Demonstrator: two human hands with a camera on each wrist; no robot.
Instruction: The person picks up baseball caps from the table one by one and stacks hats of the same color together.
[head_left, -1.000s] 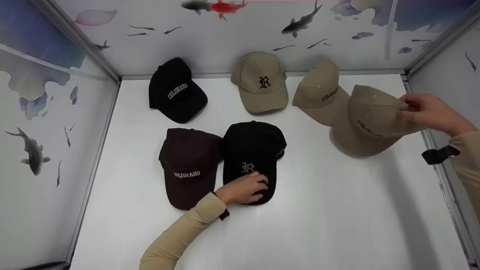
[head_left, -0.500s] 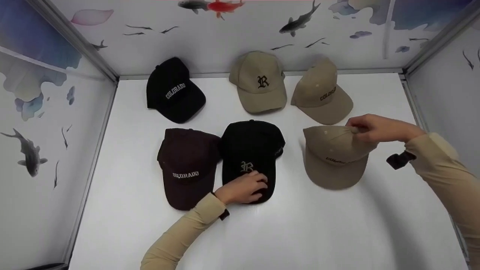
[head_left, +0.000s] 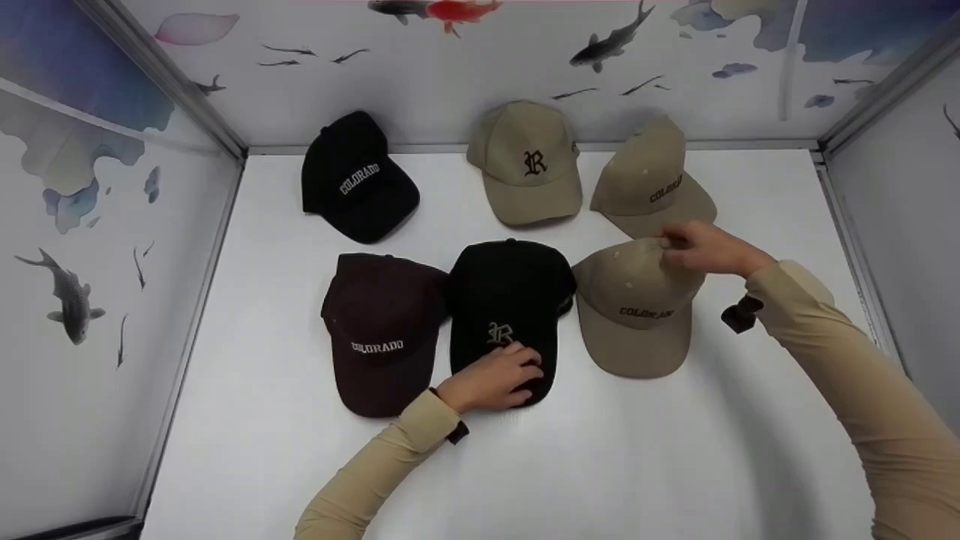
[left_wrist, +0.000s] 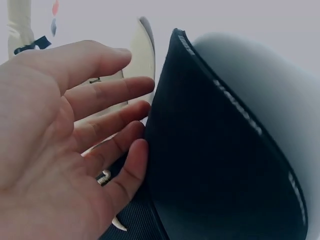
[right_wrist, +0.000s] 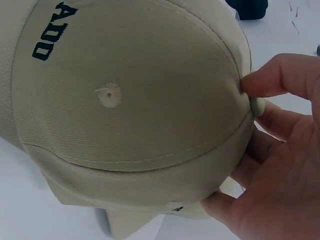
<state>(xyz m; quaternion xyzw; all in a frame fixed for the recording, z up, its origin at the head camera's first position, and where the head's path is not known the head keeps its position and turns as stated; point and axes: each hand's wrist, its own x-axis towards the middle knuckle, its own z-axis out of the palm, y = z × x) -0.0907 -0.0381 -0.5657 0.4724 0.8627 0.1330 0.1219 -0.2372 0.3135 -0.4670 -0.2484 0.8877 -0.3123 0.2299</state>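
A beige baseball cap lettered COLORADO sits at the front right, brim toward me. My right hand pinches its crown at the top between thumb and fingers, seen close in the right wrist view beside the crown's button. To its left lies a black cap with an R emblem. My left hand rests on that cap's brim, its fingers loosely spread with the tips at the brim surface. A dark maroon COLORADO cap lies left of the black one.
Along the back stand a black COLORADO cap, a beige R cap and another beige COLORADO cap. Printed panels with fish enclose the white tabletop at the back and sides.
My right hand has brought the beige cap from the far right, leftward and toward me, to beside the black R cap. My left hand has stayed on the black brim.
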